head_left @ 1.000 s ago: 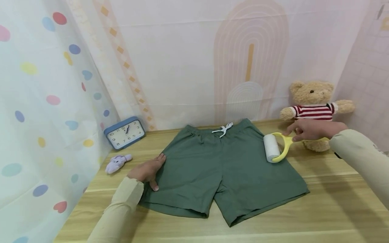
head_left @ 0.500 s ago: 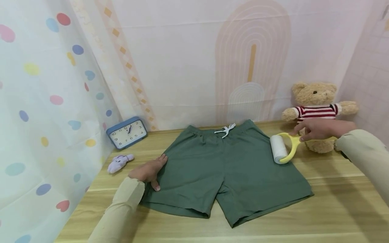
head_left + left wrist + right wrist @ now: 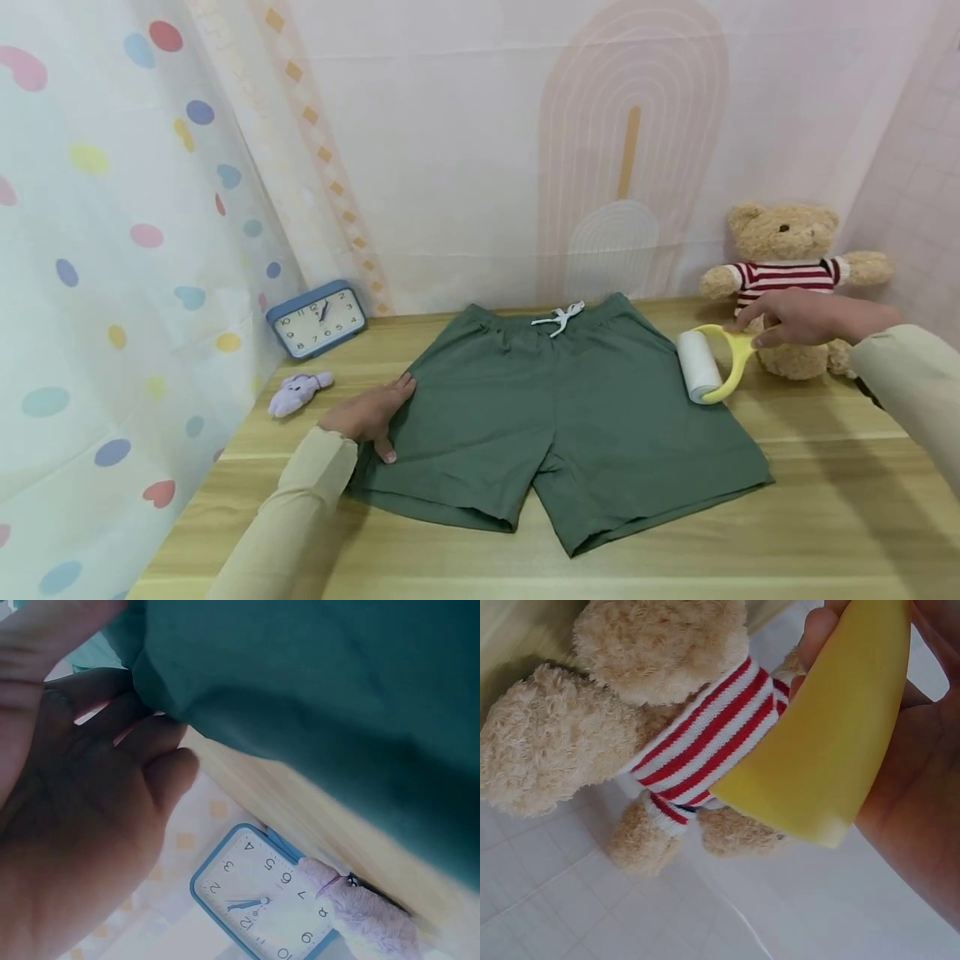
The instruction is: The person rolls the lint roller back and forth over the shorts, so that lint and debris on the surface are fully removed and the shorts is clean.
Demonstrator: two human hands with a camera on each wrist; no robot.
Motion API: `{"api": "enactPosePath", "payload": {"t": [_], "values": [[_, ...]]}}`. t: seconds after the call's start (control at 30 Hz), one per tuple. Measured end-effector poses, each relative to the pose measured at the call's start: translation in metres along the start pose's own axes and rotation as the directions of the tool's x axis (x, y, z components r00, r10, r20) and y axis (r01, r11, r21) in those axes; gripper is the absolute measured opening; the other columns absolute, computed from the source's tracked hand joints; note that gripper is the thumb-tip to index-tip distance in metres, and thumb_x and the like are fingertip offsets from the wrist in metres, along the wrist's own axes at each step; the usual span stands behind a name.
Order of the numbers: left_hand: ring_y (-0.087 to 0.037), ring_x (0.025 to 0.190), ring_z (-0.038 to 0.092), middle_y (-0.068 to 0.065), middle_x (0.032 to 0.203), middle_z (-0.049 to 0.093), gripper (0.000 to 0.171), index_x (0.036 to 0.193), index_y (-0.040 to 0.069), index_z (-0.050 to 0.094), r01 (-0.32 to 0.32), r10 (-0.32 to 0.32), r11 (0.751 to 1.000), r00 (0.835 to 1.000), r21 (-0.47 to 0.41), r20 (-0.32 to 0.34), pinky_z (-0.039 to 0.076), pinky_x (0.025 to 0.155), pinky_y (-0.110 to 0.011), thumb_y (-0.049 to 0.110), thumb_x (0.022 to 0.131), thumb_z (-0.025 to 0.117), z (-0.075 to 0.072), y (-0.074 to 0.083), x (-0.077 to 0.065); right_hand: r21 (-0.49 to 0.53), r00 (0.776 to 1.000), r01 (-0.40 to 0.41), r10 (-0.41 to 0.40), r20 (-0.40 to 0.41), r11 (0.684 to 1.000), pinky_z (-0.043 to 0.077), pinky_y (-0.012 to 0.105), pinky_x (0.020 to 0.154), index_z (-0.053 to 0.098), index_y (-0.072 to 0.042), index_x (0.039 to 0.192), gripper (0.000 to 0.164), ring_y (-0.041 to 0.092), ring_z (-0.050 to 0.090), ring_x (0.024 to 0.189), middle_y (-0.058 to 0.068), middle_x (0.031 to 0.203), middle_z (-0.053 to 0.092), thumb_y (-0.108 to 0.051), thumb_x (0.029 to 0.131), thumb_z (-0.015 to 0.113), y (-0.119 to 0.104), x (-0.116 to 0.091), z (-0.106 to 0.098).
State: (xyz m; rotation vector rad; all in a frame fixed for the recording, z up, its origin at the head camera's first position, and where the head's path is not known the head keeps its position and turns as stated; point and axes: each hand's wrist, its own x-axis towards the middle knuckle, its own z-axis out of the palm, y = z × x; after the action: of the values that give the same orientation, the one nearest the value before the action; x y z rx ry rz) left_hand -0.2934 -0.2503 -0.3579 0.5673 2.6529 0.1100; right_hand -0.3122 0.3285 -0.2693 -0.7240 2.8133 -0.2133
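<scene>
A pair of dark green shorts (image 3: 555, 417) lies spread flat on the wooden tabletop (image 3: 450, 567), waistband toward the back and legs toward the person, with a white drawstring (image 3: 559, 318) tied in a bow at the waist. The left hand (image 3: 369, 412) rests on the outer edge of the left leg of the shorts, its fingers loosely extended and touching the cloth, grasping nothing. The right hand (image 3: 813, 317) has its fingers wrapped around the yellow handle (image 3: 741, 354) of a lint roller, whose white roll (image 3: 699, 367) lies along the opposite outer edge of the shorts; how firmly it presses there cannot be told.

Behind the right hand, a teddy bear (image 3: 783, 233) in a red-and-white striped shirt sits near the pale printed backdrop (image 3: 450, 167); the right wrist view shows the handle crossing in front of that shirt. Beyond the left hand, a small purple plush toy (image 3: 298, 393) lies near a blue-rimmed clock (image 3: 318, 319), beside a curtain (image 3: 112, 275) with coloured spots and hearts.
</scene>
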Motion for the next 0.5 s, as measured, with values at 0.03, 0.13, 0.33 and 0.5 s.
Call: {"api": "enactPosePath", "payload": {"t": [0.03, 0.13, 0.33, 0.5], "values": [[-0.049, 0.152, 0.02, -0.031, 0.164, 0.017, 0.116, 0.154, -0.011, 0.025, -0.02, 0.02, 1.0, 1.0, 0.015, -0.021, 0.027, 0.123, -0.057, 0.013, 0.063, 0.092, 0.001, 0.0, -0.002, -0.007, 1.0, 0.006, -0.006, -0.006, 1.0, 0.049, 0.025, 0.066, 0.072, -0.008, 0.123, 0.033, 0.014, 0.064, 0.085, 0.015, 0.117, 0.072, -0.01, 0.09, 0.072, -0.001, 0.001, -0.001], [-0.048, 0.149, 0.028, -0.03, 0.162, 0.027, 0.109, 0.152, -0.009, 0.033, -0.071, 0.077, 0.996, 0.993, 0.062, -0.092, 0.034, 0.119, -0.057, 0.016, 0.064, 0.092, 0.004, -0.001, -0.011, -0.011, 1.0, 0.016, -0.016, 0.0, 1.0, 0.046, 0.023, 0.064, 0.071, -0.008, 0.125, 0.034, 0.01, 0.057, 0.078, 0.007, 0.109, 0.073, -0.011, 0.092, 0.07, -0.008, 0.005, -0.008], [-0.043, 0.125, 0.059, -0.028, 0.14, 0.057, 0.092, 0.142, -0.008, 0.05, -0.096, 0.119, 0.99, 0.966, 0.108, -0.231, 0.052, 0.102, -0.052, 0.016, 0.065, 0.094, 0.011, 0.0, -0.032, 0.018, 0.995, 0.094, -0.093, -0.025, 0.995, 0.052, 0.027, 0.071, 0.067, -0.006, 0.132, 0.038, 0.014, 0.064, 0.088, 0.014, 0.117, 0.072, -0.011, 0.094, 0.069, -0.044, 0.021, -0.025], [-0.043, 0.117, 0.063, -0.029, 0.131, 0.063, 0.084, 0.135, -0.01, 0.056, -0.1, 0.122, 0.99, 0.959, 0.095, -0.257, 0.055, 0.098, -0.051, 0.021, 0.066, 0.093, 0.015, -0.005, -0.039, -0.005, 0.973, 0.218, -0.217, -0.073, 0.976, 0.057, 0.042, 0.082, 0.067, -0.008, 0.133, 0.038, 0.026, 0.069, 0.101, 0.015, 0.121, 0.071, -0.01, 0.095, 0.068, -0.09, 0.046, -0.021]]}}
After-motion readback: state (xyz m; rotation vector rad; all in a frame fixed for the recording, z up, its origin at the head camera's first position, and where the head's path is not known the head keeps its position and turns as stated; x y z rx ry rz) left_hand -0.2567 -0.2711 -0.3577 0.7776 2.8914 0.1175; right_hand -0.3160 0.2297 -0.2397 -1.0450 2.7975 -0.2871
